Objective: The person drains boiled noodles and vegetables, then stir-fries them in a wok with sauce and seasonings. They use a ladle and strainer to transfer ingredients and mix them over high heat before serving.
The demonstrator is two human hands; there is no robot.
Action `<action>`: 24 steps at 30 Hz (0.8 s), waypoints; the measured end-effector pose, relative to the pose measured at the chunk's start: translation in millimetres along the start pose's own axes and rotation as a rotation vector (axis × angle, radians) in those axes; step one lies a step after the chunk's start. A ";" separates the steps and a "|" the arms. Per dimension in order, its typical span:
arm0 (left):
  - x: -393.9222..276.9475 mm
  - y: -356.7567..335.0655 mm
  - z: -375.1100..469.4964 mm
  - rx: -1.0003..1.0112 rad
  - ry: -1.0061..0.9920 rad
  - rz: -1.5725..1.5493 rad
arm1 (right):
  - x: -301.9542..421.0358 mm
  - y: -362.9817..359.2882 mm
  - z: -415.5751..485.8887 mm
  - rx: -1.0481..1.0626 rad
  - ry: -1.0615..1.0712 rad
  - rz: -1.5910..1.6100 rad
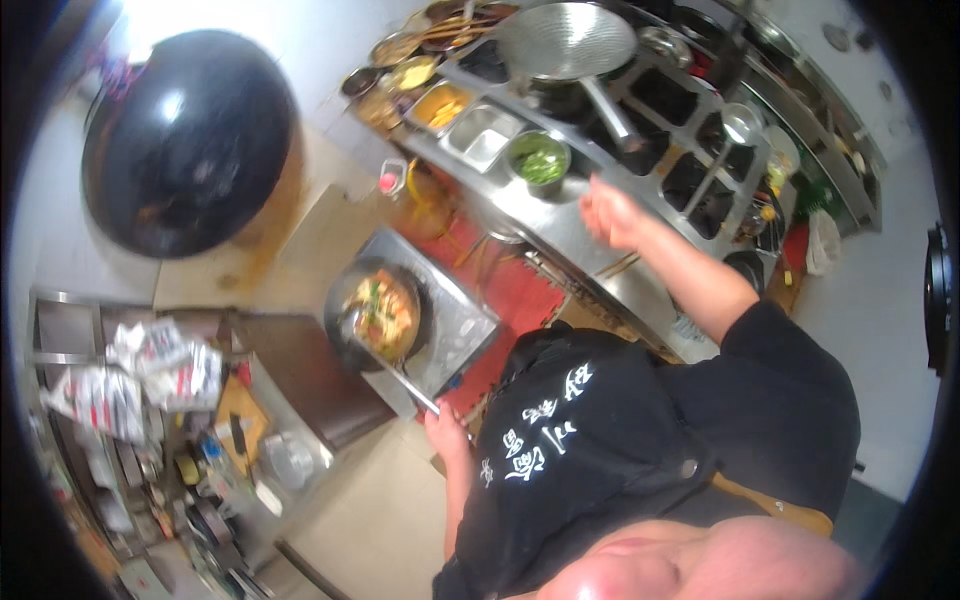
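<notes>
My left hand [446, 429] is closed around a long metal handle [405, 384] that runs up into a dark wok [339, 346]. Cooked food with yellow, orange and green pieces [384, 311] fills the wok, which sits on a metal stove top [457, 322]. Over the steel counter, my right hand [613, 214] is blurred, its fingers bent; whether it pinches anything cannot be told. Just beside it stands a round metal container [541, 187] of chopped greens [538, 159]. Square metal pans [481, 135] adjoin that container, one with yellow pieces [445, 111].
A large strainer [570, 41] and a ladle [709, 180] rest over the counter's black inserts. A big dark wok [187, 142] leans by the wall at left. White plastic bags [161, 367] and a wooden board [241, 424] lie at lower left. A plastic bottle [391, 180] stands behind the stove.
</notes>
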State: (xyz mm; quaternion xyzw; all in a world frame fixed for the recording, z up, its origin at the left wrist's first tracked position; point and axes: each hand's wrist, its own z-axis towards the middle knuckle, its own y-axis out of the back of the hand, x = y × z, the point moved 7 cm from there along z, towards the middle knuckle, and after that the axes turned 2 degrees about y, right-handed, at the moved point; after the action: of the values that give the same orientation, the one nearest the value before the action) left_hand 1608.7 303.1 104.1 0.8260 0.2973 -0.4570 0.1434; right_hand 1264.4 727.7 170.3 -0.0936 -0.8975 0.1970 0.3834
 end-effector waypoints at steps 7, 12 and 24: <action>-25.6 8.4 24.5 0.021 -0.272 0.316 | -275.1 -232.2 -8.6 0.636 -0.376 -0.620; -58.0 11.4 9.5 0.272 -0.315 0.489 | -300.6 -316.1 15.0 0.480 -0.024 -1.359; 106.0 137.5 85.6 0.197 0.234 0.125 | -231.9 -339.0 71.0 0.124 0.565 -1.769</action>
State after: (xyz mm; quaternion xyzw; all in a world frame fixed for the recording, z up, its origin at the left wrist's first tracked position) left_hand 1680.0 190.2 -36.1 0.9004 0.2138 -0.3749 0.0544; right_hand 1366.9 327.0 118.9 0.6009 -0.5034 -0.1494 0.6027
